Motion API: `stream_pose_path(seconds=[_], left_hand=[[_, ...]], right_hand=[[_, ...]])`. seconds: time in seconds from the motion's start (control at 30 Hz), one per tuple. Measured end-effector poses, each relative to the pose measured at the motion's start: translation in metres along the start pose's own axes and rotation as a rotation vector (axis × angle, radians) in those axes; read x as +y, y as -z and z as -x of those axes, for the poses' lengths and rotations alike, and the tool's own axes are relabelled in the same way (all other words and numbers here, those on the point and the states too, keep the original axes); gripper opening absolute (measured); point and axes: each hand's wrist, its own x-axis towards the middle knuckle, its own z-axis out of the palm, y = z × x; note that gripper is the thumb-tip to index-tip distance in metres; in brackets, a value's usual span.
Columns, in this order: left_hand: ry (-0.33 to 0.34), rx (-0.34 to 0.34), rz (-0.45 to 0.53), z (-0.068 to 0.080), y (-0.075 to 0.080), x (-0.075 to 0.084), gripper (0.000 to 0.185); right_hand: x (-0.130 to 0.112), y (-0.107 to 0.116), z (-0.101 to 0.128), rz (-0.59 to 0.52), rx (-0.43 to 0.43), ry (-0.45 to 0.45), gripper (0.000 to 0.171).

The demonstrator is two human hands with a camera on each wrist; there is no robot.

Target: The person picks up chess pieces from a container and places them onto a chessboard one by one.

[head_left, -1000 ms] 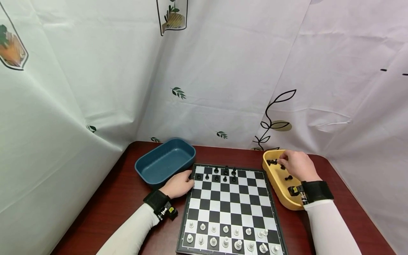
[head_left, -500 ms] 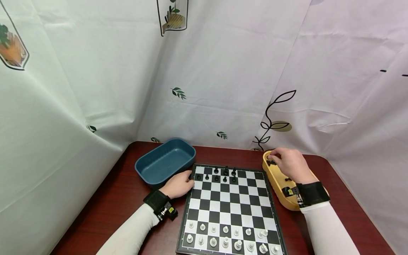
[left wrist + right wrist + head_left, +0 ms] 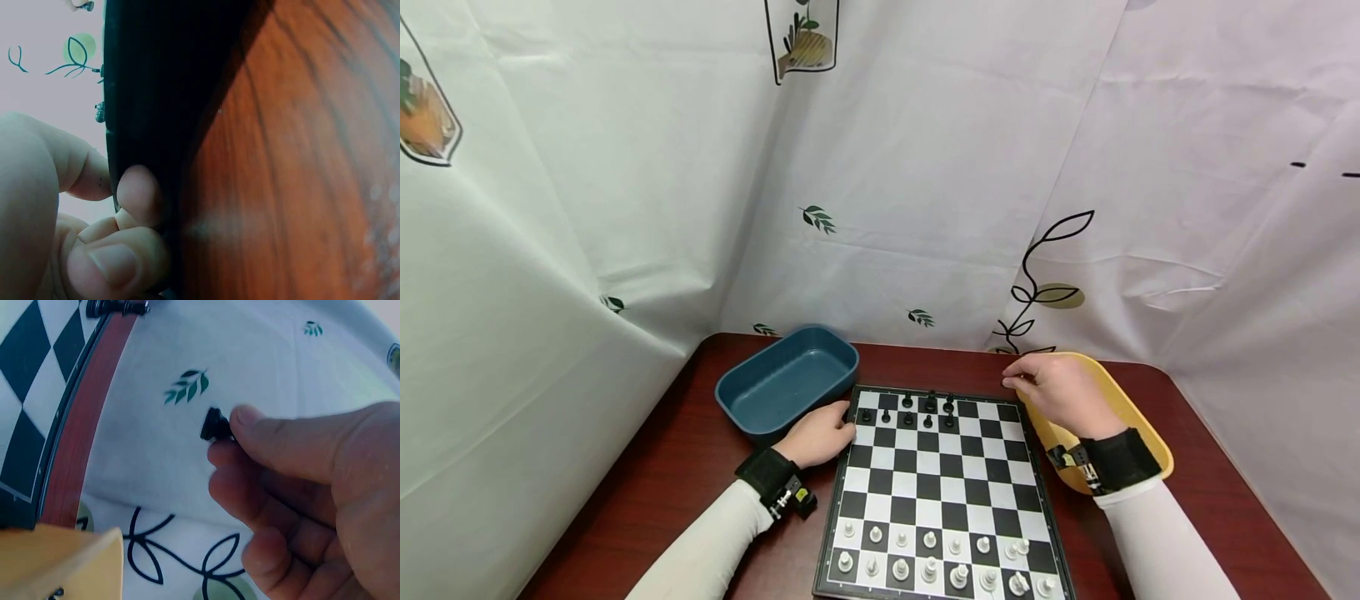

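My left hand (image 3: 817, 436) grips the left edge of the black-and-white chessboard (image 3: 940, 475); in the left wrist view its thumb and fingers close on the dark rim. A small black chess piece (image 3: 215, 425) is pinched between thumb and fingertip of my right hand (image 3: 1063, 392), which is over the far left part of the yellow tray (image 3: 1150, 425). The piece's broad base shows in the right wrist view; its top is hidden by the fingers. Several black chess pieces (image 3: 930, 406) stand on the board's far rows. White chess pieces (image 3: 958, 575) occupy the two near rows.
A blue tray (image 3: 790, 379) sits behind my left hand, close to the board's far left corner. The reddish-brown table (image 3: 677, 467) is bordered by a white cloth backdrop (image 3: 880, 208). The tray's inside is partly hidden by my right hand.
My right hand has moved left across the yellow tray, toward the chessboard, pinching the black chess piece. My left hand stays on the board's edge. The standing pieces have not moved.
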Motion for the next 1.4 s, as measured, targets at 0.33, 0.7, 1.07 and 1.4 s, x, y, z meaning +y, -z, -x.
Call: stream_pose_path(seconds=[0.33, 0.7, 1.07, 1.4], left_hand=[[0.000, 0.006, 0.003, 0.000, 0.000, 0.001, 0.043], [0.005, 0.004, 0.001, -0.001, -0.002, 0.000, 0.044], [0.013, 0.006, -0.005, -0.002, -0.002, -0.001, 0.044], [0.008, 0.003, 0.001, -0.001, -0.001, -0.001, 0.042]], right_hand=[[-0.017, -0.013, -0.002, -0.108, -0.113, 0.050, 0.008], [-0.027, -0.033, -0.002, -0.113, -0.183, 0.110, 0.007], [-0.029, -0.048, 0.000, -0.099, -0.228, 0.119, 0.010], [-0.028, -0.058, 0.001, -0.063, -0.247, 0.110, 0.014]])
